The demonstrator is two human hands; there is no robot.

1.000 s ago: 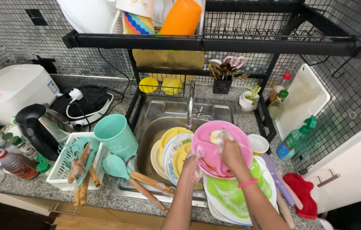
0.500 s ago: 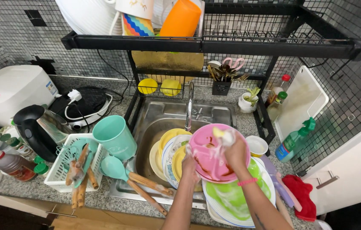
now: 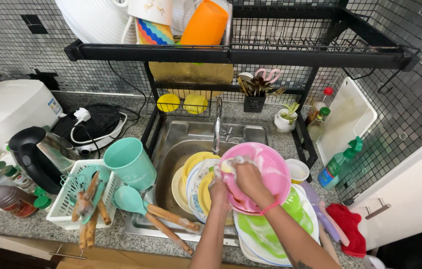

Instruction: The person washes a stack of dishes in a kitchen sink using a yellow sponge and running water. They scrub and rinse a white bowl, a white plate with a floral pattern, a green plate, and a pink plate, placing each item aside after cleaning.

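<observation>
The steel sink (image 3: 181, 144) under me is stacked with yellow and white plates (image 3: 198, 174). Over them I hold the round pink plastic plate (image 3: 265, 172), tilted up more than a second ago. My left hand (image 3: 218, 188) has its fingers clamped on the near rim. My right hand (image 3: 248, 180) has slid leftward, fingers closed on a soapy sponge (image 3: 230, 164) scrubbing the face.

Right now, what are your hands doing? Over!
Left hand grips pink plate edge. Right hand rubs soapy sponge on it. Plates stacked in sink below, tap close behind.
</observation>
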